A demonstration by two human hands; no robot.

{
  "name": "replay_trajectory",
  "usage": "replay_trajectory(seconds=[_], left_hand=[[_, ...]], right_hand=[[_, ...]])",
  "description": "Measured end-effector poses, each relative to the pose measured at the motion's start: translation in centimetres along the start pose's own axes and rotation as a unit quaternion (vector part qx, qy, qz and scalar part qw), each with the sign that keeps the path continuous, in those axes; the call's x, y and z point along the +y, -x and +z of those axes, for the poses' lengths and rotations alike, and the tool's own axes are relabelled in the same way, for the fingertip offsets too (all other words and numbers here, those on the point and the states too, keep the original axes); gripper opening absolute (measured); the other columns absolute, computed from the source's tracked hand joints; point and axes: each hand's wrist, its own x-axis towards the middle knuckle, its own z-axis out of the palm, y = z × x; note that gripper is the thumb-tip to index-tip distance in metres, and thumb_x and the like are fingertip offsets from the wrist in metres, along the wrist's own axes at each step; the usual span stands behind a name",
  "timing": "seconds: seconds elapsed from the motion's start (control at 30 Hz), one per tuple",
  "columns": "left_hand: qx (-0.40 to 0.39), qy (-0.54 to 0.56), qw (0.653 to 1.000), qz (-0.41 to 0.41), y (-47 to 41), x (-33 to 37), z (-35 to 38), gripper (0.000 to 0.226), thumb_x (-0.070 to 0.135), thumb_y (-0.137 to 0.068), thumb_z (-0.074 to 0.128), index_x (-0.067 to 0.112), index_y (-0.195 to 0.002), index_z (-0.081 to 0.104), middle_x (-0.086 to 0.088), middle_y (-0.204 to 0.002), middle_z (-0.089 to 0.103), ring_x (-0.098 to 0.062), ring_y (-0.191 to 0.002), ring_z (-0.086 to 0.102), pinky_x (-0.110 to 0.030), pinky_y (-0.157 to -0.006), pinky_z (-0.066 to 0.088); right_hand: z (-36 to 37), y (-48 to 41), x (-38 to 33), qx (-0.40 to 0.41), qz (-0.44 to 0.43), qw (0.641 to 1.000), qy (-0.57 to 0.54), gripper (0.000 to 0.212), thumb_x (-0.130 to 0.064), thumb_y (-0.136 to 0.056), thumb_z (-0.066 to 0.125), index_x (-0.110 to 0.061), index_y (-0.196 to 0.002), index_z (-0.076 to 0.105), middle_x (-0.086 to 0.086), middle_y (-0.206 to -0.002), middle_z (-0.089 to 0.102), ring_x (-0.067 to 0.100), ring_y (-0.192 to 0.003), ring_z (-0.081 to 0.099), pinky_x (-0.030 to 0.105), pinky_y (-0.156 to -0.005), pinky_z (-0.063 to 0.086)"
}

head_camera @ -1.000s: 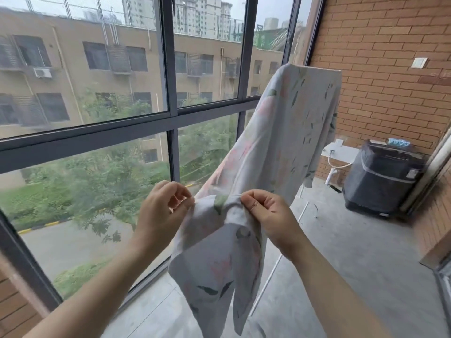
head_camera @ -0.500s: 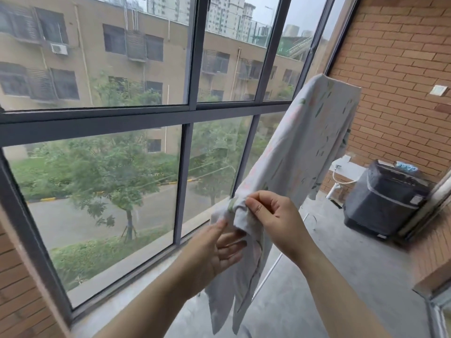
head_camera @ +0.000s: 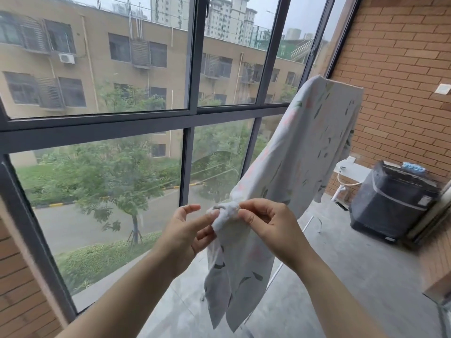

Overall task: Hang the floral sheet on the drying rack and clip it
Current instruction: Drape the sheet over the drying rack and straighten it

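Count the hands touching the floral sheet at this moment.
2. The right hand pinches the bunched edge of the floral sheet; the left hand touches it from the left, fingers open.

Two hands are showing, the left hand (head_camera: 185,236) and the right hand (head_camera: 271,228). One floral sheet (head_camera: 305,147) is hanging. One covered washing machine (head_camera: 393,203) is standing by one brick wall (head_camera: 402,57).

Soft, even daylight comes through the window (head_camera: 146,118); no hard shadows. Straight lines bend at the edges; slight blur everywhere.
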Motion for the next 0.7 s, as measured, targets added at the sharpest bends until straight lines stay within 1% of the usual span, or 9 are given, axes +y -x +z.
replay_trajectory(seconds=[0.07,0.17,0.27,0.37,0.47,0.53,0.6,0.63,0.7], left_hand=[[0.088,0.024,0.992,0.089,-0.2,0.8,-0.9,0.033,-0.005,-0.076,0.069,0.014,-0.093,0.047,-0.014,-0.077,0.067,-0.020,-0.063,0.065,-0.025,-0.054,0.058],[0.187,0.001,0.943,0.276,-0.9,2.3,-2.8,0.029,-0.004,-0.078,0.071,0.017,-0.077,0.050,-0.008,-0.077,0.063,-0.021,-0.073,0.061,-0.023,-0.061,0.057],[0.215,-0.064,0.890,0.397,-1.0,5.2,-4.3,0.024,0.001,-0.081,0.071,0.020,-0.073,0.060,0.000,-0.073,0.062,-0.011,-0.069,0.059,-0.034,-0.080,0.052],[0.209,-0.135,0.854,0.456,-1.0,9.5,-4.9,0.018,0.005,-0.086,0.067,0.023,-0.082,0.071,0.010,-0.076,0.070,-0.008,-0.073,0.063,-0.031,-0.083,0.053],[0.181,-0.198,0.839,0.472,-0.6,14.3,-4.2,0.017,0.011,-0.083,0.071,0.022,-0.096,0.073,0.010,-0.085,0.072,-0.012,-0.083,0.064,-0.030,-0.083,0.053],[0.171,-0.294,0.821,0.459,-0.5,16.9,-3.4,0.038,0.011,-0.076,0.079,0.017,-0.112,0.068,0.003,-0.095,0.070,-0.011,-0.086,0.064,-0.024,-0.080,0.054],[0.188,-0.418,0.757,0.466,-0.2,18.8,-2.8,0.051,0.009,-0.071,0.081,0.013,-0.119,0.065,-0.002,-0.105,0.069,-0.014,-0.094,0.065,-0.028,-0.085,0.053],[0.199,-0.466,0.722,0.471,0.0,19.7,-2.6,0.050,0.009,-0.070,0.080,0.012,-0.118,0.066,-0.003,-0.106,0.068,-0.016,-0.097,0.065,-0.029,-0.088,0.052],[0.207,-0.526,0.671,0.479,0.7,21.8,-2.6,0.037,0.008,-0.074,0.078,0.010,-0.110,0.070,-0.005,-0.099,0.069,-0.020,-0.094,0.065,-0.025,-0.082,0.049]], right_hand=[[-0.1,-0.1,0.0,-0.008,0.019,1.000,-0.014,0.011,-0.010,-0.089,0.066,-0.013,-0.093,0.076,0.001,-0.079,0.075,0.012,-0.072,0.070,0.018,-0.071,0.053],[-0.2,-0.7,-0.2,-0.021,0.014,1.000,0.006,0.011,-0.010,-0.090,0.065,-0.015,-0.091,0.074,0.004,-0.075,0.073,0.015,-0.067,0.070,0.021,-0.070,0.055],[-0.2,-2.0,-0.7,-0.028,-0.009,0.999,0.033,0.012,-0.011,-0.090,0.064,-0.018,-0.091,0.074,0.000,-0.076,0.073,0.013,-0.070,0.070,0.024,-0.070,0.056],[-0.7,-3.8,-1.7,-0.024,-0.029,0.998,0.055,0.013,-0.009,-0.090,0.063,-0.018,-0.090,0.073,-0.001,-0.076,0.073,0.012,-0.070,0.070,0.019,-0.062,0.052],[-0.9,-6.1,-2.8,-0.008,-0.048,0.996,0.081,0.013,-0.008,-0.090,0.062,-0.015,-0.091,0.073,-0.001,-0.076,0.073,0.011,-0.068,0.070,0.023,-0.070,0.055],[-0.8,-7.7,-3.5,0.003,-0.057,0.995,0.084,0.013,-0.008,-0.090,0.062,-0.014,-0.093,0.073,-0.001,-0.076,0.073,0.011,-0.067,0.070,0.025,-0.072,0.056],[-0.6,-9.1,-4.3,0.012,-0.068,0.995,0.073,0.013,-0.008,-0.090,0.061,-0.014,-0.093,0.073,-0.002,-0.076,0.073,0.011,-0.066,0.070,0.024,-0.070,0.055],[-0.5,-9.5,-4.8,0.012,-0.075,0.995,0.070,0.014,-0.007,-0.090,0.061,-0.014,-0.093,0.073,-0.002,-0.075,0.073,0.011,-0.065,0.070,0.022,-0.069,0.055],[-0.3,-10.3,-5.9,0.008,-0.089,0.993,0.071,0.014,-0.006,-0.091,0.060,-0.014,-0.094,0.071,0.001,-0.076,0.072,0.013,-0.065,0.070,0.022,-0.067,0.055]])
